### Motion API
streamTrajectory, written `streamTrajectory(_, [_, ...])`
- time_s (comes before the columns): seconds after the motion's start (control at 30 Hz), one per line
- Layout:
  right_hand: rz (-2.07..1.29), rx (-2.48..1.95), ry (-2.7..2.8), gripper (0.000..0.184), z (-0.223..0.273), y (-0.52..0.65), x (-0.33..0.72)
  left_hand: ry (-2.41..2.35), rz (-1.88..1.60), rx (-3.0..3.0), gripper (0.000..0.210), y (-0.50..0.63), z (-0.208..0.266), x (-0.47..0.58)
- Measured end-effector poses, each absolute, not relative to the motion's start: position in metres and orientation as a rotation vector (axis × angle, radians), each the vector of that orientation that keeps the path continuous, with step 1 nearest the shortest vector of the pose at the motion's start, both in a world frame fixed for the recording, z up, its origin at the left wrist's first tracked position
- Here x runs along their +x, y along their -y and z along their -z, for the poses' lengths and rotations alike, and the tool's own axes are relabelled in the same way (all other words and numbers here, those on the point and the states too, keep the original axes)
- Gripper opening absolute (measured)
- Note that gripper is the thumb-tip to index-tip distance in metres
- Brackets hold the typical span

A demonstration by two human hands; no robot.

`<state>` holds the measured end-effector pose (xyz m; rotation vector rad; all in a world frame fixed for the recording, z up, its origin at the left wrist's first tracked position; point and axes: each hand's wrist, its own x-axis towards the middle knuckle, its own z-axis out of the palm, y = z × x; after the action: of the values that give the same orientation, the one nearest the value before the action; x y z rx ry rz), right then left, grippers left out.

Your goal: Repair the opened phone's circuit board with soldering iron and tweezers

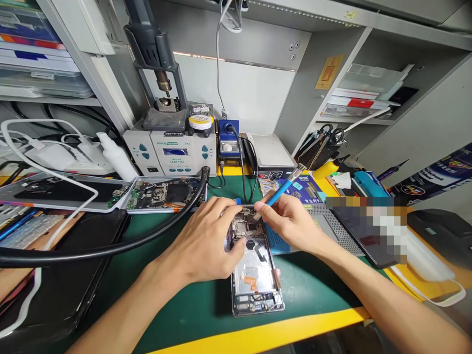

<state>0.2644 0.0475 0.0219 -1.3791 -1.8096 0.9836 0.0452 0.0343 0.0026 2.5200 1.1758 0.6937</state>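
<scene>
An opened smartphone [255, 275] with its back cover off lies on the green mat [191, 305], circuit board and shields exposed. My left hand [206, 241] rests on the phone's left edge near its top and holds it steady, fingers curled over the frame. My right hand [291, 219] grips a blue-handled tool [282, 191] like a pen; its tip points down at the board at the upper end of the phone.
A hot-air rework station [173, 150] stands at the back, its black hose [110, 246] sweeping across the left. Another opened phone [162, 192] and a tray lie behind left. A tool holder with scissors [324, 142] and a blurred patch sit right. The yellow table edge [265, 334] is near.
</scene>
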Motion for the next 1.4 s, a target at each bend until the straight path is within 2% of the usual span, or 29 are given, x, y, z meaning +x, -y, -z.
streamTrajectory(0.2, [-0.914, -1.316, 1.858, 0.035, -0.0212, -0.051, 0.2629, -1.176, -0.707, 2.532, 0.043, -0.0342, -0.0038, 0.0456])
streamTrajectory(0.33, [-0.906, -1.297, 1.865, 0.031, -0.0202, -0.053, 0.2638, -1.176, -0.704, 2.534, 0.044, -0.0336, -0.0043, 0.0448])
streamTrajectory(0.6, [-0.893, -1.353, 1.837, 0.035, -0.0218, -0.0549, 0.2629, -1.173, -0.707, 2.54, 0.046, -0.0343, -0.0043, 0.0455])
streamTrajectory(0.77, [-0.925, -1.402, 1.822, 0.049, -0.0204, -0.0552, 0.2657, -1.177, -0.716, 2.537, 0.047, -0.0343, -0.0047, 0.0452])
streamTrajectory(1.4, [-0.921, -1.394, 1.849, 0.055, -0.0194, -0.057, 0.2658, -1.174, -0.702, 2.547, 0.046, -0.0345, -0.0062, 0.045])
